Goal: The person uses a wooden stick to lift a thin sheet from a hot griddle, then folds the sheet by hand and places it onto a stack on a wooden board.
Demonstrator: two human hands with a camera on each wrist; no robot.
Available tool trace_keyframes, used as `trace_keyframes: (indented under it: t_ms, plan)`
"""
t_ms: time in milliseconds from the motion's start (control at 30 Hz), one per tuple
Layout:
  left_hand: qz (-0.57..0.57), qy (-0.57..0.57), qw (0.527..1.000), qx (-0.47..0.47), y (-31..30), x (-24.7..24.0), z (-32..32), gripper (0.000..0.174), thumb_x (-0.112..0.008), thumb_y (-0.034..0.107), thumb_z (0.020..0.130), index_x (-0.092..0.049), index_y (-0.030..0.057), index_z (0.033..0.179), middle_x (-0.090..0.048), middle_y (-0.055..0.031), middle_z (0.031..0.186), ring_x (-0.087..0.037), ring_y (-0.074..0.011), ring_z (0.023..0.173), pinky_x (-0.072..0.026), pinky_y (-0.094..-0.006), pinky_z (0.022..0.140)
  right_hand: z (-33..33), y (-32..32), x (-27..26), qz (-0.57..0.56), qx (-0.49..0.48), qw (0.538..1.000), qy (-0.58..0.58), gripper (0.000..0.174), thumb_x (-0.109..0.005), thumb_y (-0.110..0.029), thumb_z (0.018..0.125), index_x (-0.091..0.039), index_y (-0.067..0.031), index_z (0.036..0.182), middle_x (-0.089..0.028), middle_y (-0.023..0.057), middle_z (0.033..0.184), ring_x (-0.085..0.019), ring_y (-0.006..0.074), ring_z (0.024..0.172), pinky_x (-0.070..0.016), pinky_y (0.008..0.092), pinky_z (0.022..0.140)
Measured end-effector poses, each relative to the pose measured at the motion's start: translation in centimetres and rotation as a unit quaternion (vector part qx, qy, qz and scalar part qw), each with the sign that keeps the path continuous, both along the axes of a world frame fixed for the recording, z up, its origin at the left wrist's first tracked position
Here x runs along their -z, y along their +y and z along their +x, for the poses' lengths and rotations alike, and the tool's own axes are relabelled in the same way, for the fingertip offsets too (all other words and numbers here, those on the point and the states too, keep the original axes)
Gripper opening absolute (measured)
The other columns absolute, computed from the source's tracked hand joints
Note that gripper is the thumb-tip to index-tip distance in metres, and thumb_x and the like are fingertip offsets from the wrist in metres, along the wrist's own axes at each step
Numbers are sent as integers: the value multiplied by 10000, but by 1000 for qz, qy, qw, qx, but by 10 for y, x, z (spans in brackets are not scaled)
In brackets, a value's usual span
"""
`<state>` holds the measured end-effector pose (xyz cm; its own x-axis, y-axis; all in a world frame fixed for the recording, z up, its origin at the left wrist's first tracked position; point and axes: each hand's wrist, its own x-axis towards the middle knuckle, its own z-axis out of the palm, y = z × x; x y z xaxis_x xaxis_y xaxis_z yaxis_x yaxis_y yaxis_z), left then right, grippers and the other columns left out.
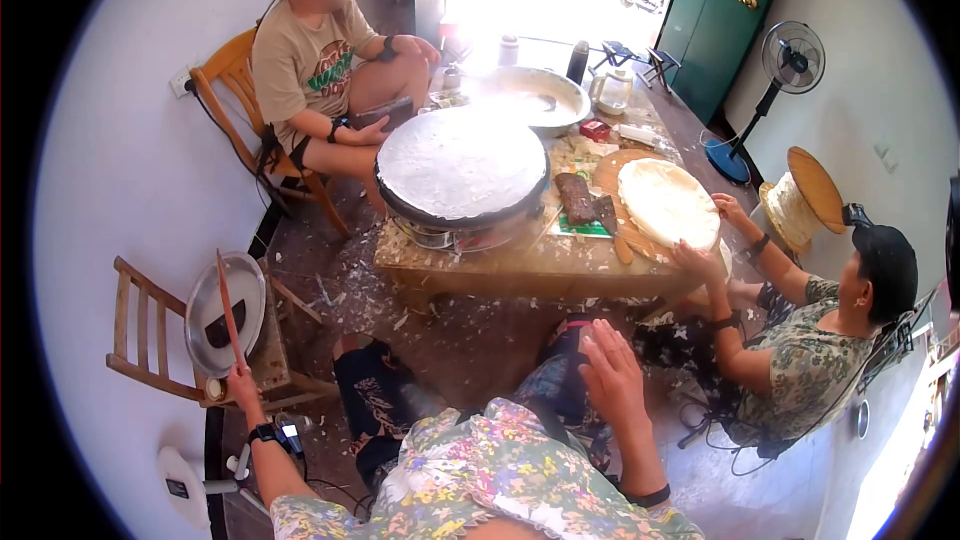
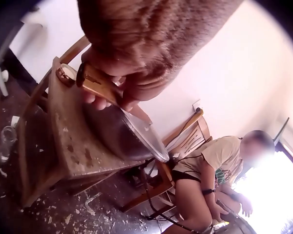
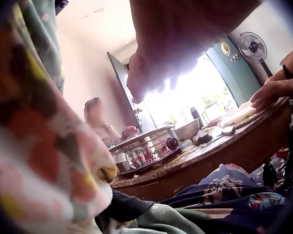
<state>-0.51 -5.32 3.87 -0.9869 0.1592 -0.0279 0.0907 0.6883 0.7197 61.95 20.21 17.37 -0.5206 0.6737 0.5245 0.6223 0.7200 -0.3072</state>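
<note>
- Reddish-brown in colour, the long flat tool (image 1: 229, 310) slanted across the metal basin (image 1: 259, 285) at the near left; whether it touched the rim could not be told.
- The left hand (image 1: 243, 383) had its fingers curled round the tool's wooden handle (image 2: 98, 87), with the handle's butt showing beyond the fist in the left wrist view.
- The right hand (image 1: 612, 375) was raised at the near right, its fingers straight and close together, with nothing seen in them.
- Inside the basin lay a dark piece (image 1: 222, 333), and the basin itself sat on a wooden chair (image 2: 71, 131), apart from the counter (image 1: 480, 285).
- On the counter, a round griddle (image 1: 402, 204) bore a thin white layer (image 1: 460, 165) that reached almost to its edge.
- So long a tool probably called for a steady wrist and a straight lift clear of the basin's rim before any sideways swing, lest the basin be knocked or tipped.
- Over the white layer, a low, level angle seemed best, as a tipped edge could have torn it.
- The right hand belonged well away from the griddle, which may have been hot.
- At the right, another person (image 1: 800, 350) had hands at a round pale stack (image 1: 668, 202) on a wooden board (image 1: 606, 174), so a wide swing that way looked unwise.
</note>
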Motion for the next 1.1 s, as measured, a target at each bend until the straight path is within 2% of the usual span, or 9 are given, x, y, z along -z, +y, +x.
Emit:
trace_keyframes:
  t_ms: [67, 167, 267, 333, 433, 567, 833, 933, 1100]
  plan:
    - [1, -36, 999, -37, 3, -10, 5, 275, -588, 129, 913, -600, -20, 1144, -580, -137, 722, -635, -284, 628, -498, -407, 492, -5, 3, -4, -12, -7, 1000, 19, 402, -695, -72, 793, -625, -20, 1185, -536, 185, 1389, -493, 354, 1313, -388, 473, 1097]
    - [-18, 180, 981, 70, -41, 94, -87, 354, -611, 156, 913, -580, -18, 1220, -637, -190, 862, -658, -346, 770, -537, -442, 622, -19, 3, -4, -14, -26, 999, 12, 388, -689, -81, 810, -626, -20, 1188, -539, 186, 1384, -492, 346, 1315, -375, 470, 1105]
    - [-184, 126, 974, -24, -23, 44, -35, 469, -632, 186, 890, -531, 60, 1331, -583, -240, 1204, -571, -435, 1074, -472, -532, 892, -39, 2, -2, 9, -62, 998, -11, 415, -694, -92, 809, -617, -40, 1214, -526, 168, 1403, -490, 318, 1325, -361, 465, 1117]
    - [-179, 163, 969, -49, -5, 18, 0, 493, -630, 187, 894, -517, 44, 1351, -521, -220, 1299, -552, -422, 1114, -460, -517, 929, -49, -1, 3, -3, -98, 995, -18, 442, -697, -113, 813, -600, -42, 1238, -506, 165, 1426, -467, 314, 1348, -343, 463, 1131]
    - [-70, 305, 948, 61, 17, 40, 16, 509, -637, 171, 877, -518, 5, 1343, -532, -202, 1275, -535, -419, 1130, -438, -482, 971, -59, -3, 7, -5, -135, 990, -33, 427, -686, -112, 826, -600, -43, 1238, -494, 163, 1438, -449, 298, 1365, -329, 451, 1140]
    - [-27, 284, 919, 272, 76, 10, 116, 512, -646, 122, 820, -538, -22, 1299, -530, -203, 1242, -516, -412, 1138, -410, -461, 998, -67, -6, 6, -6, -153, 987, -40, 413, -679, -114, 839, -597, -42, 1238, -484, 155, 1449, -443, 285, 1371, -323, 443, 1143]
    - [-16, 263, 749, 607, 136, 3, 237, 524, -725, 87, 710, -598, 34, 1215, -561, -170, 1176, -523, -375, 1126, -404, -478, 1005, -66, -16, 4, -6, -153, 987, -50, 401, -666, -113, 856, -591, -47, 1244, -489, 147, 1444, -470, 274, 1345, -333, 433, 1137]
    - [-3, 270, 713, 647, 138, 13, 234, 511, -737, 79, 701, -616, 33, 1196, -575, -169, 1163, -536, -375, 1110, -417, -465, 990, -65, -17, 6, -9, -150, 988, -41, 402, -660, -103, 856, -589, -45, 1247, -489, 151, 1443, -473, 276, 1342, -336, 437, 1136]
    - [41, 185, 793, 580, 135, 33, 222, 461, -726, 94, 724, -636, 20, 1169, -586, -182, 1155, -544, -379, 1098, -426, -451, 977, -66, -20, 10, -10, -162, 986, -39, 423, -660, -100, 848, -578, -44, 1259, -488, 158, 1442, -474, 281, 1339, -338, 442, 1137]
